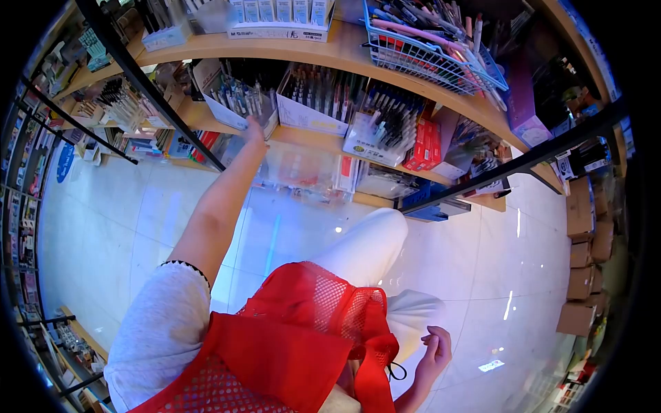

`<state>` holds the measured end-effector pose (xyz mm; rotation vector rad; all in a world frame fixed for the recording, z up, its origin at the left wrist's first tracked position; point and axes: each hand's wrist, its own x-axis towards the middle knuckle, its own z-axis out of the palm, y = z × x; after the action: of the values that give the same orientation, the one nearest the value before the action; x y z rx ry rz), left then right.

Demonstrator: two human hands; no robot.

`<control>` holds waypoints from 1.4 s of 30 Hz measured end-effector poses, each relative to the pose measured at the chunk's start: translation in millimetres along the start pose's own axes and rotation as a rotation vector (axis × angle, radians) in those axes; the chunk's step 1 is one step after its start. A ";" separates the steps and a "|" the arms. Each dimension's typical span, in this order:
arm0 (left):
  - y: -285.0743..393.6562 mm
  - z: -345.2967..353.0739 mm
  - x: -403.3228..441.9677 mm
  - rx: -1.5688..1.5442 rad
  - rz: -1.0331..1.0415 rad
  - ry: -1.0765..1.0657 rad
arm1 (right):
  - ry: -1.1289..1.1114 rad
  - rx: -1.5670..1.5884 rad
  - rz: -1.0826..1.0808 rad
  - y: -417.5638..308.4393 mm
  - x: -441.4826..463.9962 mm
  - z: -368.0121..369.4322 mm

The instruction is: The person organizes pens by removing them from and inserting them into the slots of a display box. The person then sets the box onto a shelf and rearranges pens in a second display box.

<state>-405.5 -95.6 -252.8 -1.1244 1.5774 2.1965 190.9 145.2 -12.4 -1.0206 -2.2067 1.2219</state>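
Observation:
My left hand (255,129) reaches out to the shelf and is closed on the front edge of a white pen box (231,115). Upright pens (237,93) with clear and blue barrels fill that box, which sits at an angle to its neighbours. The fingertips are partly hidden and a little blurred. To the right of it stands another white box of pens (313,113). My right hand (435,347) hangs low beside my bent knee, holding nothing, its fingers loosely curled and apart.
On the upper shelf (351,48) is a blue wire basket (420,62) of pens. Red boxes (423,144) and a pen display (382,131) share the lower shelf. Black metal posts (148,82) cross in front. Cardboard cartons (580,282) are stacked at the right on the tiled floor (482,275).

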 end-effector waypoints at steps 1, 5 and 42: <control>-1.6 -6.2 1.9 -0.069 0.024 -0.009 | -0.010 0.007 0.005 -0.1 0.0 2.5; -1.5 -32.0 -38.2 -0.177 0.128 -0.193 | -0.042 0.035 0.025 1.9 2.4 10.2; -41.4 -102.0 -429.2 0.532 0.123 -1.506 | -0.322 1.088 -0.085 -77.2 19.4 79.7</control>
<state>-41.1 -61.2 -3.0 0.7125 1.2167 1.5940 95.6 90.0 11.4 -0.2771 -1.3225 2.2358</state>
